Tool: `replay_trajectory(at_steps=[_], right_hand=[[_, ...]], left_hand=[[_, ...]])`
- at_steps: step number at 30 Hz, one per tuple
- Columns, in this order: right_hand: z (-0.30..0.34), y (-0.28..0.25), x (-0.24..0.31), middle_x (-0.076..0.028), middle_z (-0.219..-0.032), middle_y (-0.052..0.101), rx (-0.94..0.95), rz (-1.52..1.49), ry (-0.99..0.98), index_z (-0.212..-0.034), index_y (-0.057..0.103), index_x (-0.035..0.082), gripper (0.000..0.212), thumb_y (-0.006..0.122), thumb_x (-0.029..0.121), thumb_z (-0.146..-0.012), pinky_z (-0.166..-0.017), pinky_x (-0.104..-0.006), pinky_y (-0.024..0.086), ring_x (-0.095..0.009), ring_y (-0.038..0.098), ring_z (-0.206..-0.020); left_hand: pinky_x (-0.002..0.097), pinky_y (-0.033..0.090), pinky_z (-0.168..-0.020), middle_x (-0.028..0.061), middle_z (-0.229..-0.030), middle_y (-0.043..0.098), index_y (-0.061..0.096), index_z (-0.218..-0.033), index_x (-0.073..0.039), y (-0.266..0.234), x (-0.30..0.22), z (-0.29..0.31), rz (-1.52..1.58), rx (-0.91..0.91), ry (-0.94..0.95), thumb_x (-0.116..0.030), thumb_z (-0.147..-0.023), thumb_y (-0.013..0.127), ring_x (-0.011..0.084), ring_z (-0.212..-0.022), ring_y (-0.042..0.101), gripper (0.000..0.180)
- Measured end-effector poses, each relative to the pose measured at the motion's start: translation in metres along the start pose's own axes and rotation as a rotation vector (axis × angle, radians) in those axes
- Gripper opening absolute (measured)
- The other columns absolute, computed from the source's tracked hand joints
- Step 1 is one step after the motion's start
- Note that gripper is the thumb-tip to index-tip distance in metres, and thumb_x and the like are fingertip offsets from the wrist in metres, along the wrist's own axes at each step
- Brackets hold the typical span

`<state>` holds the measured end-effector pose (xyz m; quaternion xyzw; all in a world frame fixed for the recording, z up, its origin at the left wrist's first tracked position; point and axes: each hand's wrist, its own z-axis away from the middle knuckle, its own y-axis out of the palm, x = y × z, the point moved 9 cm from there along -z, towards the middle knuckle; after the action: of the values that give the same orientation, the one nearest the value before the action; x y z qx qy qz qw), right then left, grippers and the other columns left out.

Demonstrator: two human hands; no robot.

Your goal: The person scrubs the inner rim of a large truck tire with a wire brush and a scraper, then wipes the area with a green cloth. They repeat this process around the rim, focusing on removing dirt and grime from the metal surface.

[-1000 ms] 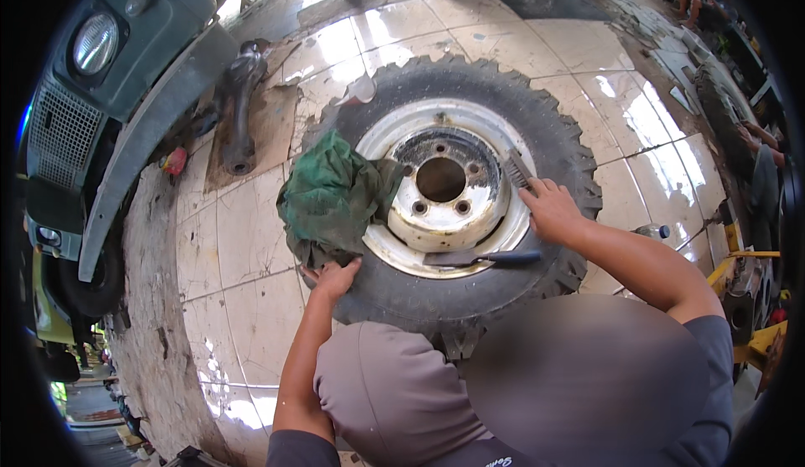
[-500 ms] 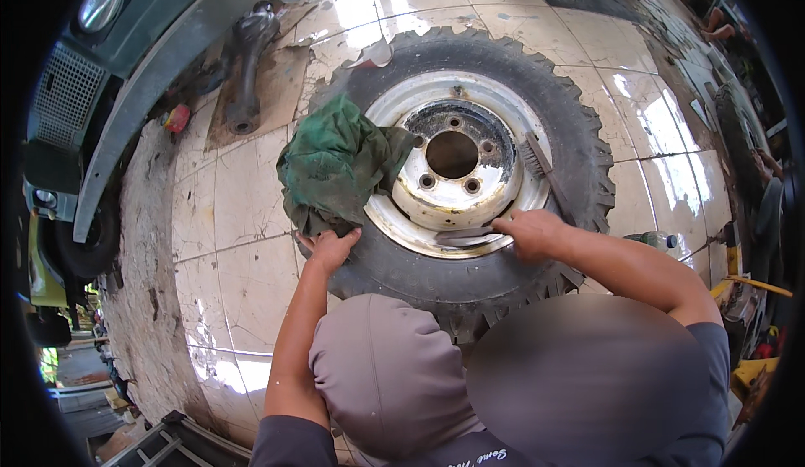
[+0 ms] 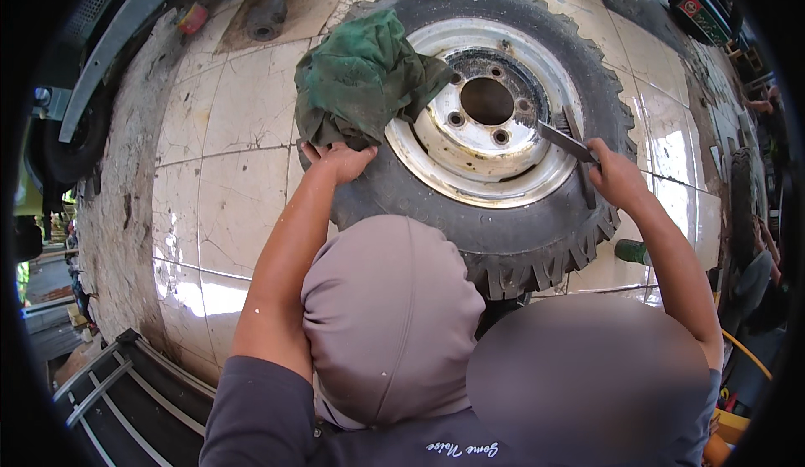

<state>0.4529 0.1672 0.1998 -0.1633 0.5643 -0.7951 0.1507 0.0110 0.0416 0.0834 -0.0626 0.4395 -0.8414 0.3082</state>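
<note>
A large tyre (image 3: 436,236) with a worn, rust-spotted white wheel rim (image 3: 495,189) lies flat before me. My right hand (image 3: 616,173) is closed round the handle of a flat scraper (image 3: 567,142), whose blade angles over the rim's right side. Under and beside the scraper, a wire brush (image 3: 573,123) rests across the rim and tyre. A crumpled, stained green cloth (image 3: 360,69) covers the tyre's left side. At the cloth's lower edge my left hand (image 3: 337,163) presses against the tyre, visible fingers apart; some fingertips are hidden.
A vehicle's metal bumper (image 3: 113,52) runs along the left. Beyond the cloth lie a metal arm-like part (image 3: 268,23) and a small red container (image 3: 193,18). Right of the tyre lies a green bottle (image 3: 631,251). A metal frame (image 3: 134,375) stands lower left; my grey-clad knee (image 3: 390,316) is close.
My right hand has moved the scraper from the rim's lower edge to its right side, by the brush. My left hand stays at the cloth's edge. The whole view has shifted.
</note>
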Motion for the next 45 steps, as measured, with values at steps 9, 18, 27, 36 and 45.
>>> replay_trajectory(at_steps=[9, 18, 27, 36, 45], right_hand=[[-0.034, 0.021, 0.002, -0.021, -0.100, 0.067, -0.027, 0.061, -0.100, -0.128, 0.043, 0.006, 0.037, 0.049, 0.012, -0.093, -0.082, -0.0506, 0.050, -0.041, 0.064, -0.098], [-0.032, 0.036, 0.017, -0.019, -0.100, 0.067, 0.073, 0.170, -0.065, -0.150, 0.034, 0.036, 0.068, 0.046, 0.006, -0.090, -0.080, -0.0490, 0.053, -0.039, 0.068, -0.087], [-0.037, 0.035, 0.040, -0.016, -0.098, 0.064, 0.085, 0.207, -0.133, -0.151, 0.031, 0.043, 0.074, 0.042, 0.001, -0.091, -0.077, -0.0465, 0.054, -0.036, 0.067, -0.084], [-0.047, 0.052, 0.032, -0.017, -0.097, 0.063, 0.075, 0.227, -0.140, -0.153, 0.029, 0.042, 0.077, 0.044, -0.001, -0.091, -0.077, -0.0461, 0.054, -0.037, 0.067, -0.084], [-0.051, 0.052, 0.021, -0.019, -0.098, 0.065, 0.076, 0.199, -0.095, -0.152, 0.030, 0.038, 0.071, 0.043, 0.003, -0.092, -0.079, -0.0479, 0.054, -0.038, 0.067, -0.086]], left_hand=[[0.0556, -0.018, -0.116, 0.0308, -0.160, -0.008, 0.000, -0.151, 0.013, 0.016, 0.011, -0.002, 0.052, -0.118, 0.031, -0.076, -0.074, 0.060, 0.0406, -0.148, -0.022, 0.132], [0.0542, -0.019, -0.115, 0.0341, -0.158, -0.011, -0.003, -0.150, 0.014, 0.012, 0.015, 0.002, 0.143, -0.108, 0.104, -0.075, -0.066, 0.070, 0.0402, -0.147, -0.026, 0.142], [0.0506, -0.017, -0.117, 0.0329, -0.158, -0.015, -0.012, -0.151, 0.009, 0.012, 0.013, 0.004, 0.104, -0.039, 0.067, -0.075, -0.067, 0.071, 0.0397, -0.146, -0.027, 0.145], [0.0553, -0.019, -0.115, 0.0353, -0.158, -0.006, 0.000, -0.148, 0.018, 0.011, 0.013, 0.001, 0.116, -0.115, 0.119, -0.078, -0.066, 0.068, 0.0404, -0.148, -0.022, 0.144], [0.0516, -0.019, -0.116, 0.0322, -0.158, -0.015, -0.011, -0.152, 0.008, 0.013, 0.012, 0.002, 0.108, -0.046, 0.059, -0.074, -0.067, 0.071, 0.0390, -0.146, -0.028, 0.144]])
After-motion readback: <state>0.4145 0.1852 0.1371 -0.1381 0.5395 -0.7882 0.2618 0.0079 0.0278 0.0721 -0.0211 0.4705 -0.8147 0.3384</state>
